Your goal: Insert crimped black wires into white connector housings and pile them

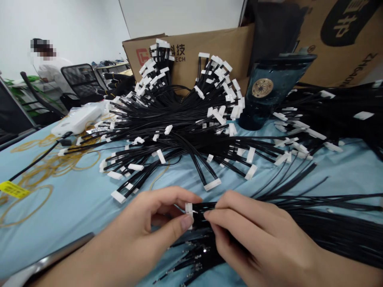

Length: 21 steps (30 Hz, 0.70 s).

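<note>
My left hand [155, 223] pinches a small white connector housing [188, 209] between thumb and index finger. Black wires run from the housing toward the right. Close beside it, my right hand [254, 231] is closed on a thin black wire, whose metal crimp terminal [195, 211] points at the housing's face. Whether the terminal is inside a slot is too small to tell. Below both hands lie loose black wires [200, 255] with bare metal terminals on their ends. A long bundle of black wires [335, 227] extends off to the right under my right forearm.
A large pile of black wire harnesses [179, 111] with white connectors fills the middle. A blue tumbler [263, 91] stands behind it, before cardboard boxes [191, 75]. Yellow rubber bands [60, 163] and a white power adapter [77, 119] lie left. A person [54, 67] sits far left.
</note>
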Tool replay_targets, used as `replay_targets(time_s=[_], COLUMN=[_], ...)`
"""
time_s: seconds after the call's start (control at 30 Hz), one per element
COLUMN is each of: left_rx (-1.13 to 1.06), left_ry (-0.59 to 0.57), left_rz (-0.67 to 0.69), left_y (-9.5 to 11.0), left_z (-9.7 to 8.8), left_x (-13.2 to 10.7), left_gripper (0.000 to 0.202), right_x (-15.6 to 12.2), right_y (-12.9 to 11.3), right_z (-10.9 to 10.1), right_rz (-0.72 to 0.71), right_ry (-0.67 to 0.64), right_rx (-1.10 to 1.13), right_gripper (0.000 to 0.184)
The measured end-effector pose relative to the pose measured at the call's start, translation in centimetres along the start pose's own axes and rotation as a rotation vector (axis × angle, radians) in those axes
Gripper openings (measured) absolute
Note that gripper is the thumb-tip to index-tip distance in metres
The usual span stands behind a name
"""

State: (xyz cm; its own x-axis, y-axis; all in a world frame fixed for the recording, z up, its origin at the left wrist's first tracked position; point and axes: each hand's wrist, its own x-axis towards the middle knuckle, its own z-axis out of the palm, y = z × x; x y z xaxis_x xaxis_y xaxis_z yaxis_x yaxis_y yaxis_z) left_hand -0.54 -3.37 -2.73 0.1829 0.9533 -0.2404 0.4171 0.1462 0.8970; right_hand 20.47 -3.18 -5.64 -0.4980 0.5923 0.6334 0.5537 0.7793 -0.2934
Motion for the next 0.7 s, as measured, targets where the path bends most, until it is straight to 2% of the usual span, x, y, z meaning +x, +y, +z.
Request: replay_targets(time_s=[0.17,0.37,0.5,0.7], left_rx=[0.01,-0.031,-0.077,-0.099], left_ry=[-0.032,-0.107,-0.117,-0.075], left_rz=[-0.037,-0.069,-0.058,-0.022], left_y=[-0.4,-0.2,0.0,0.1], left_z=[-0.5,-0.6,-0.7,-0.7], left_x=[0.3,0.7,0.8,0.4], left_gripper=[0.034,0.031,0.025,0.023], right_x=[0.1,-0.6,-0.9,-0.4], right_y=[0.0,-0.4,-0.3,0.1], right_z=[0.3,0.2,0.0,0.2], right_rz=[-0.027,-0.019,-0.024,-0.132], right_ry=[0.045,0.138,0.1,0.081], right_rx=[-0.04,-0.066,-0.06,-0.078], right_gripper=[0.032,0.026,0.03,0.03])
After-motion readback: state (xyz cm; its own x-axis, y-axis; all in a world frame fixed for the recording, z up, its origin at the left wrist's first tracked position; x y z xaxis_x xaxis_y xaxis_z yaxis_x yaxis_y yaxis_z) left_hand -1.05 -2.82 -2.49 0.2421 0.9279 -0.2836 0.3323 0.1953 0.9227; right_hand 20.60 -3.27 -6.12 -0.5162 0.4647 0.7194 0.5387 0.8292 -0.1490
